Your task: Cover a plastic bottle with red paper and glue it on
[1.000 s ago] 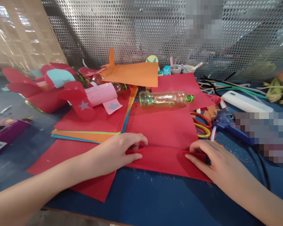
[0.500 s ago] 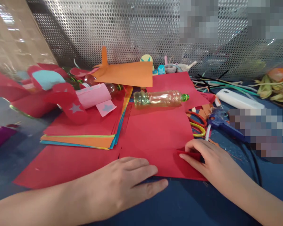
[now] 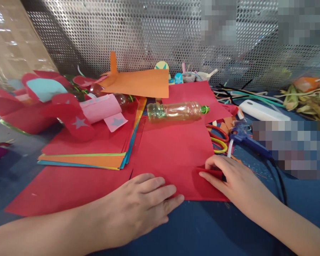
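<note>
A large sheet of red paper [image 3: 173,149] lies on the dark blue table, its near strip folded over along the front. My left hand [image 3: 146,202] rests flat across the near edge of that paper, fingers stretched out and slightly apart. At the right end of the strip, my right hand [image 3: 229,177] is closed, with the folded red paper between thumb and fingers. A clear plastic bottle [image 3: 178,111] with a green cap lies on its side on the paper, beyond both hands.
Left of the sheet is a stack of coloured paper [image 3: 82,160], with red star-decorated paper shapes [image 3: 77,121] on it. An orange paper piece [image 3: 136,83] is behind. A blue glue gun [image 3: 250,144], scissors [image 3: 218,142] and a white bar-shaped object [image 3: 264,110] are to the right.
My left hand's thumb has drawn closer to the paper's near edge and its fingers have shifted slightly. My right hand keeps its pinch on the fold. The view has turned slightly right.
</note>
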Motion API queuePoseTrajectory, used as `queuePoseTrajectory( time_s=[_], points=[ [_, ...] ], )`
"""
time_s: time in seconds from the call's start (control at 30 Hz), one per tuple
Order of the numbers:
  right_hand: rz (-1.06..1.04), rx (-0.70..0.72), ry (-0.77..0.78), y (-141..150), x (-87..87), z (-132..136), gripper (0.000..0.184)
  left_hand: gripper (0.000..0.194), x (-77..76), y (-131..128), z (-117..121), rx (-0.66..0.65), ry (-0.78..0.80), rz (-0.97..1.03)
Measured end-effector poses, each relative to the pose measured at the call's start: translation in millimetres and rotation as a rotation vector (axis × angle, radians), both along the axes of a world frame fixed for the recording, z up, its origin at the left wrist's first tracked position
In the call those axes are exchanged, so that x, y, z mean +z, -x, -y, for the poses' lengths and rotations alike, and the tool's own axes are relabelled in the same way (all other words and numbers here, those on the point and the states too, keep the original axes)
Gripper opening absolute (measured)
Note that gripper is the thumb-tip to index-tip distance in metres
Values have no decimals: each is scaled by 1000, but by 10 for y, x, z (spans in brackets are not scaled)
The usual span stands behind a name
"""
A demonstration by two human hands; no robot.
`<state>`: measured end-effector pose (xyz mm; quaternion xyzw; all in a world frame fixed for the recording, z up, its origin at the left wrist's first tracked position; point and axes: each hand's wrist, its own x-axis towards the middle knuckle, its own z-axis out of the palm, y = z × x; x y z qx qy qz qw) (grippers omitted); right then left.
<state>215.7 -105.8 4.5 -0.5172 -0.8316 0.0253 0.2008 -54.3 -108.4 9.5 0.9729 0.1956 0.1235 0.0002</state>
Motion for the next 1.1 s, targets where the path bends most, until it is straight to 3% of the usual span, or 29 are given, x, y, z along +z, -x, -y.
queuePoseTrajectory(
  time_s=[0.3, 0.4, 0.53, 0.67, 0.87, 1.1],
  points=[
    [-10, -28, 69, -20, -24, 10, 14, 29, -7, -18, 42, 38, -53, 53],
    [-39, -10, 23, -39, 22, 31, 10, 29, 15, -32, 65, 39, -78, 95],
    [-87, 223, -158, -17, 154, 140, 11, 31, 23, -34, 56, 41, -33, 61],
    [-33, 430, -201, 60, 174, 277, 16, 32, 32, -39, 41, 37, -8, 56],
    [117, 427, -249, 74, 63, 338, 22, 31, 50, -59, 35, 18, -42, 58],
    [254, 394, -277, 13, 47, 418, 26, 34, 53, -45, 30, 2, -31, 57]
  ],
)
